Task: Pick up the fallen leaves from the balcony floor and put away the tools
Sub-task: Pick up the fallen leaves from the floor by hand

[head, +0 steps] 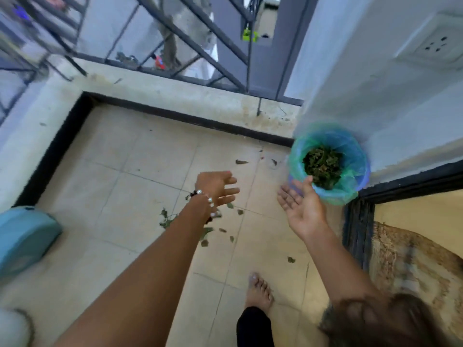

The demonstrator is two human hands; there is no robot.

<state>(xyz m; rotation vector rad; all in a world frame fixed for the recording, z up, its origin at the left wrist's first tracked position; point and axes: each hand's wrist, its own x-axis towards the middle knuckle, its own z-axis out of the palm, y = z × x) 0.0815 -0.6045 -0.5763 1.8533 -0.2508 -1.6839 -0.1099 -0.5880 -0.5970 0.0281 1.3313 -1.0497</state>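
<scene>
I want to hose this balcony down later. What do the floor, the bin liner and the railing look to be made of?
The floor looks like matte beige ceramic tile, going by its straight grout lines. The bin liner seems thin plastic film: blue-green, translucent and crinkled over the rim of the bin. The railing looks like dark painted metal, with slim straight bars; motion blur leaves its finish uncertain.

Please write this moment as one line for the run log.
hands: left open, right open | bin: leaves inside | floor: leaves remain
</scene>
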